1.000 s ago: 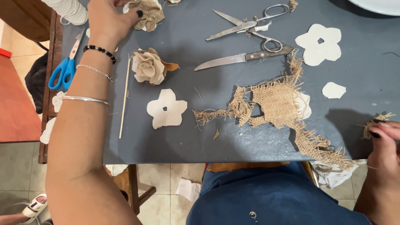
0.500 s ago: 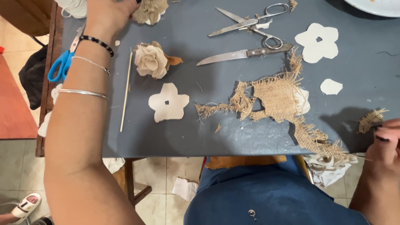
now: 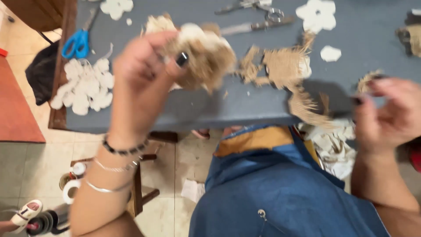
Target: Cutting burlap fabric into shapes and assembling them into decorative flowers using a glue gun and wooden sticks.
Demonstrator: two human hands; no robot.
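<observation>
**Basically mid-craft, burlap flower up in the air**

Currently holding a burlap flower (image 3: 199,55) in the left hand (image 3: 140,81), thumb and fingers pinched around its base, lifted clear above the near edge of the grey-blue table (image 3: 219,109). Probably gripping it at the base so the rolled petals aren't getting crushed. Pretty blurry though, so not reading much detail off the flower itself.

Hovering the right hand (image 3: 390,116) just past the table's near right corner, fingers curled and closing on a small tuft of burlap threads (image 3: 370,81). Can't tell for sure whether actually pinching it or just touching it.

Lying between the two hands, at the near edge: a frayed burlap scrap (image 3: 285,70) with loose strands hanging over the side, looking like the piece being cut from.

Sitting toward the far edge, parked out of the way but within reach: metal scissors (image 3: 258,13) and white flower-shaped cutouts (image 3: 318,13). Resting at the far left corner: blue-handled scissors (image 3: 78,41), with a pile of white cutouts (image 3: 83,85) bunched along the left edge, seemingly stacked as stock.
</observation>
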